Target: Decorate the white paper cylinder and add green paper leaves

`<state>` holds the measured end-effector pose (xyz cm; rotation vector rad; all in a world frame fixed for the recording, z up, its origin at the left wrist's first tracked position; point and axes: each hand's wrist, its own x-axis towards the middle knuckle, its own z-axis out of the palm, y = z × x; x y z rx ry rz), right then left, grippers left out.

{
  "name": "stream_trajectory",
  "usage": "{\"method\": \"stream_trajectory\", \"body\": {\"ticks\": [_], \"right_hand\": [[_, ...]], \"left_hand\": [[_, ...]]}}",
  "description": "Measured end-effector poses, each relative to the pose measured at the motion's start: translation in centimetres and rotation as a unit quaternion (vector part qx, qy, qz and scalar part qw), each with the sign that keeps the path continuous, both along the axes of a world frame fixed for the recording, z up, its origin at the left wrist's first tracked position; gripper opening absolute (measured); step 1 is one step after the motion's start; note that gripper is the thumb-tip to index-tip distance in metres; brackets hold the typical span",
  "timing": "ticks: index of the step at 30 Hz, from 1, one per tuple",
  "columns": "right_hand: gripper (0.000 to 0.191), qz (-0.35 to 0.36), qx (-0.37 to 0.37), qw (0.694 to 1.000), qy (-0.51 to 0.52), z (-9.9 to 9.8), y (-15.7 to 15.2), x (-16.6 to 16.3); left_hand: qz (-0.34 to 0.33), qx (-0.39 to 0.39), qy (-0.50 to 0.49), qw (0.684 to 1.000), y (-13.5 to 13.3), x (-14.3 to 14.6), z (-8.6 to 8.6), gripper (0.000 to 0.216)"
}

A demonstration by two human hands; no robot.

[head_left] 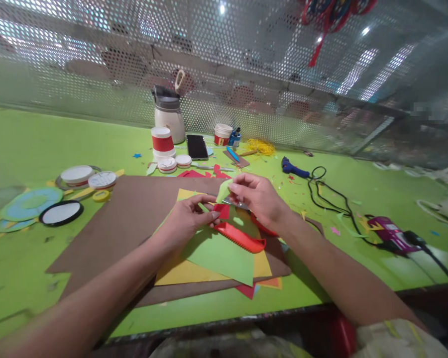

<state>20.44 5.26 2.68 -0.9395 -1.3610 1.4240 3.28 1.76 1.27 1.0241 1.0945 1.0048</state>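
My left hand (188, 214) is closed, with a small red paper piece (221, 211) at its thumb and fingertips. A thin green strip (202, 207) shows beside that thumb. In a pinch, my right hand (259, 199) holds a curved light green paper piece (224, 191) just above the red one. Beneath both hands lies a curved red tool part (242, 238) with a toothed edge; more red plastic and grey metal show partly under my right hand. They rest over a green paper sheet (224, 261), yellow paper (186, 275) and brown board (134, 214).
A blue glue gun (294, 168) with a black cord lies right, near a purple power box (393, 234). Behind are a phone (197, 147), a red-white tub (163, 142) and a jug (170, 117). Round lids (77, 175) and paper flowers (32, 204) lie left.
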Motion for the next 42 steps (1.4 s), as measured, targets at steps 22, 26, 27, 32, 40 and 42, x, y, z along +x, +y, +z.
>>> {"method": "stream_trajectory", "body": {"ticks": [22,26,27,32,40,42], "right_hand": [[0.02,0.042,0.047,0.993,-0.099,-0.8,-0.3,0.4],[0.022,0.056,0.022,0.995,-0.075,-1.1,-0.3,0.3],[0.022,0.058,0.027,0.995,-0.08,-1.2,-0.3,0.3],[0.017,0.056,0.057,0.99,-0.119,-1.0,-0.5,0.3],[0.019,0.063,0.042,0.992,-0.101,-1.1,-0.3,0.4],[0.016,0.062,0.047,0.991,-0.106,-1.2,-0.3,0.4]], "left_hand": [[-0.034,-0.017,0.011,0.999,0.1,-0.1,-0.1,0.026],[-0.028,-0.003,0.042,0.999,0.0,-0.1,0.3,0.025],[-0.03,-0.001,0.05,0.998,-0.1,-0.2,0.4,0.025],[-0.036,0.007,0.072,0.997,-0.1,-0.1,0.5,0.025],[-0.045,0.007,0.066,0.997,0.1,0.0,0.1,0.024],[-0.048,0.005,0.059,0.997,0.1,0.0,0.1,0.024]]}}
